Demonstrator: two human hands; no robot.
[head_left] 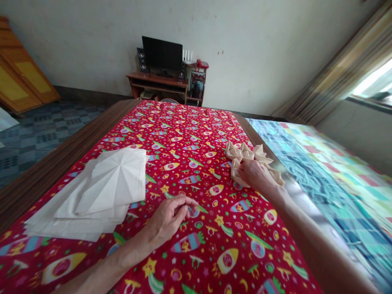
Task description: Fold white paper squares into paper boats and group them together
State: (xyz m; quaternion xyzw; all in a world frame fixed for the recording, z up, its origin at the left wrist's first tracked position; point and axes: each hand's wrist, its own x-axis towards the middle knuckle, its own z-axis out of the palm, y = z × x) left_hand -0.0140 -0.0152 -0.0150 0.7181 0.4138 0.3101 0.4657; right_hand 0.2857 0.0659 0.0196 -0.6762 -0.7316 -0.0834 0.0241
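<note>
My right hand (256, 174) reaches to the table's right side, its fingers closed on a folded cream piece (238, 179) of paper or cloth; the fingertips are partly hidden. Around it several similar pointed, folded pieces (234, 151) sit in a cluster near the edge. My left hand (171, 214) lies on the red patterned cloth (196, 163) in the middle, fingers loosely bent and thumb apart, with nothing in it. To its left is a loose stack of off-white sheets (116, 183); the top one has creases fanning out from a point.
The cloth covers a brown wooden table (79, 143). A bed with a checked sheet (337, 175) adjoins on the right. Beyond the far end, a desk (159, 79) holds a monitor (162, 55), speakers and a red telephone (202, 64). At far left stands a wooden cabinet (26, 73).
</note>
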